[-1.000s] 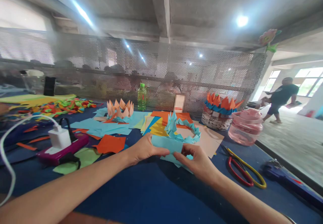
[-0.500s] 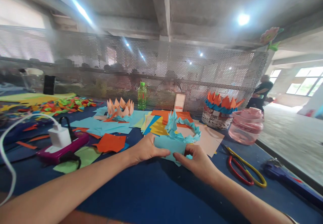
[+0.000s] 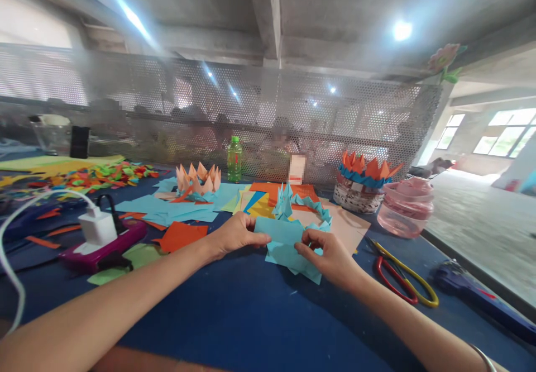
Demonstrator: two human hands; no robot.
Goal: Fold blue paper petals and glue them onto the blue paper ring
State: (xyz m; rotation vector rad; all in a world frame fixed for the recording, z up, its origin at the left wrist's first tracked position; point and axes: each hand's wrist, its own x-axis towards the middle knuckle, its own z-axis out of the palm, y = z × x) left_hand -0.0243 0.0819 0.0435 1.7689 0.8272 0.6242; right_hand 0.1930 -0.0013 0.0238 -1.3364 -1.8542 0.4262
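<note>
both hands on a light-blue paper sheet

well in from the near edge of the bench (image 3: 201,313), the left hand (image 3: 238,233) grasped the light-blue paper sheet (image 3: 278,230) by its left end while the right hand (image 3: 329,252) pinched it at its right end. loose light-blue sheets (image 3: 295,266) showed just below it, toward the bench's near edge; whether it touched them could not be told. just beyond the held sheet, on the far-edge side, rested a light-blue folded-paper ring (image 3: 285,208). scissors (image 3: 402,265) with one red and one yellow handle lay near the bench's right edge.

the step in hand looked like lining up or folding the sheet, though no finished crease could be made out. the next move seemed to call for level edges, a steady left grip and a light press from the right hand.
</note>
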